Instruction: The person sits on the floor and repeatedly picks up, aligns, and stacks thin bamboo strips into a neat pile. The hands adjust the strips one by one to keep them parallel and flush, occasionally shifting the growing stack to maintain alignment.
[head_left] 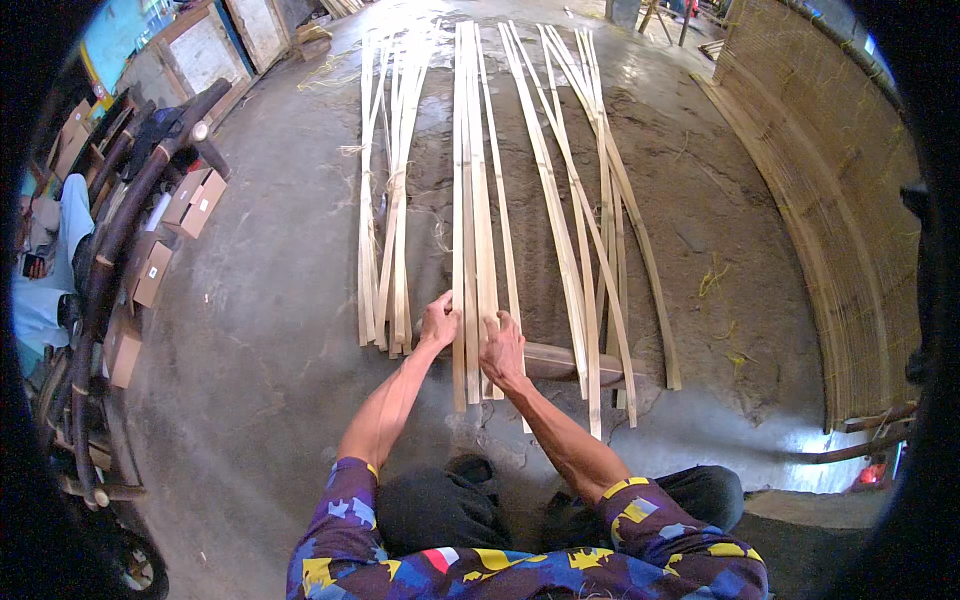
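Pale strips [463,200] lie across a wooden pole [552,364]. The left hand [438,322], fingers curled, touches the central strips' left edge; the right hand [503,350], fingers bent, rests on them; whether either grips any, I cannot tell. 3 cardboard boxes [152,272] sit leftward, contents hidden.

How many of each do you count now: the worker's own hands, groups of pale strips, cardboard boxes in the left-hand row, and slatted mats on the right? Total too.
Hands: 2 (left hand, right hand)
Strip groups: 3 (left group, middle group, right group)
Boxes: 3 (far box, middle box, near box)
Slatted mat: 1
Total: 9
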